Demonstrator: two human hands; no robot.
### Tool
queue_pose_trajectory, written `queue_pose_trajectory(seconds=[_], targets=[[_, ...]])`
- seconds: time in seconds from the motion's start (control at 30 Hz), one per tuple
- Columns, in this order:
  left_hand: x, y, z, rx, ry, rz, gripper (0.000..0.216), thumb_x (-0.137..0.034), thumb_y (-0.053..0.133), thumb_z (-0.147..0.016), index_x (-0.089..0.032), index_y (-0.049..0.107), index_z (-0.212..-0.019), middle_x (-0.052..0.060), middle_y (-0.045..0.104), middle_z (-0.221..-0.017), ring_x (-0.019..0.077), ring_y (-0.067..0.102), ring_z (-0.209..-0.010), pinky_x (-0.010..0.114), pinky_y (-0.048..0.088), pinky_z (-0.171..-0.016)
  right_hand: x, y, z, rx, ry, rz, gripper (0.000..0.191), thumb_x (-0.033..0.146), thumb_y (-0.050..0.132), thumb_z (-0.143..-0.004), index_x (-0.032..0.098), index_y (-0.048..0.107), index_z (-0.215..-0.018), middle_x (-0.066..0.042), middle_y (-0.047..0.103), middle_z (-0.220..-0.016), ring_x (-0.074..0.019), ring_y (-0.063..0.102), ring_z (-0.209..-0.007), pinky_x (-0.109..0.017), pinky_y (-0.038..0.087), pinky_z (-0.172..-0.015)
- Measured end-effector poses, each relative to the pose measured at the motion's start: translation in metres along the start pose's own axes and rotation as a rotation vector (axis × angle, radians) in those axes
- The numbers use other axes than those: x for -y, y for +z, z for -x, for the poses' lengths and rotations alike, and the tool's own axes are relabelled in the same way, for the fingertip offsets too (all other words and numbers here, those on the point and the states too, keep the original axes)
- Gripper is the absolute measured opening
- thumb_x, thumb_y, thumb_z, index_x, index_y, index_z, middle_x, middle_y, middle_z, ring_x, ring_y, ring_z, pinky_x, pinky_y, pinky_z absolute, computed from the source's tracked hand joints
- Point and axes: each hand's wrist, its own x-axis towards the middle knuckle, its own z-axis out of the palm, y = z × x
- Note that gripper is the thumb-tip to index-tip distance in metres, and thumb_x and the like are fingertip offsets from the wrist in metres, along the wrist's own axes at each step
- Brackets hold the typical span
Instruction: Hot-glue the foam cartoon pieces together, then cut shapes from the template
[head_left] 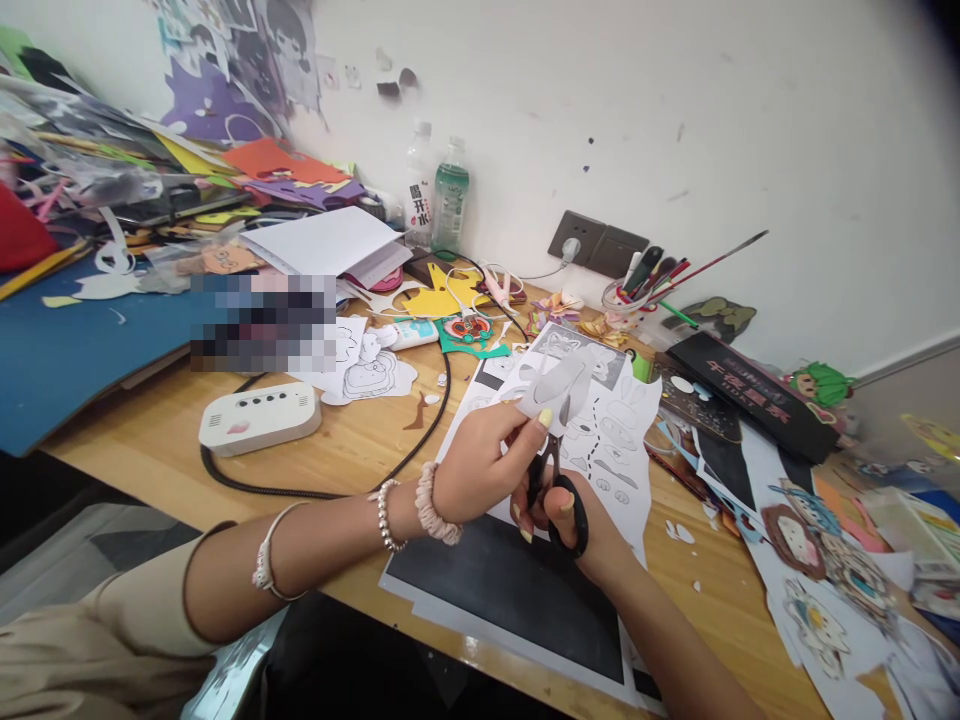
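Observation:
My left hand [487, 455] pinches a small paper cutout [556, 388] with grey printed shapes, thumb on top. Just below it, my right hand [574, 515] grips black-handled scissors [571, 530], its thumb through one loop. The blades point up toward the cutout's lower edge; whether they are closed on the paper I cannot tell. Under both hands lie printed sheets [626, 470] with grey animal drawings and dashed lines. Nearer to me, a sheet with a large black panel [510, 590] lies partly beneath my wrists.
A white power strip [259, 418] with a black cable sits left. Bottles [450, 195] stand by the wall. Coloured foam and paper scraps [292, 165] pile up at the back left. On the right are a pen cup [630, 300], a black box [750, 395] and paper cutouts [817, 610].

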Motion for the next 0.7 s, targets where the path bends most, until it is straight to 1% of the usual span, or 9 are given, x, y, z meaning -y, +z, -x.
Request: queue_pose_trajectory(seconds=[0.1, 0.37, 0.7], targets=[[-0.0005, 0.0001, 0.0001, 0.007, 0.006, 0.001, 0.037, -0.030, 0.033, -0.086, -0.014, 0.049, -0.057, 0.001, 0.051, -0.054, 0.0099, 0.045, -0.053, 0.022, 0.037, -0.053, -0.0001, 0.0000, -0.0006, -0.002, -0.008, -0.006, 0.065, 0.078, 0.028, -0.065, 0.016, 0.048, -0.065, -0.001, 0.049, -0.052, -0.0120, 0.044, -0.050, -0.025, 0.034, -0.049], [-0.0001, 0.0004, 0.0014, 0.027, -0.004, 0.045, 0.039, -0.031, 0.033, -0.086, -0.015, 0.048, -0.054, 0.001, 0.054, -0.054, 0.0104, 0.048, -0.056, 0.022, 0.039, -0.056, -0.0007, 0.0030, -0.0007, -0.031, -0.012, 0.046, 0.066, 0.078, 0.024, -0.066, 0.017, 0.047, -0.062, -0.002, 0.051, -0.053, -0.0126, 0.045, -0.050, -0.026, 0.035, -0.050], [0.0006, -0.0034, -0.0022, 0.094, -0.027, 0.089, 0.038, -0.030, 0.033, -0.085, -0.014, 0.046, -0.053, 0.004, 0.057, -0.062, 0.0121, 0.049, -0.061, 0.025, 0.040, -0.061, 0.0005, -0.0035, 0.0001, -0.003, -0.009, 0.029, 0.064, 0.077, 0.027, -0.066, 0.016, 0.045, -0.061, 0.000, 0.045, -0.051, -0.0101, 0.040, -0.047, -0.024, 0.032, -0.047]])
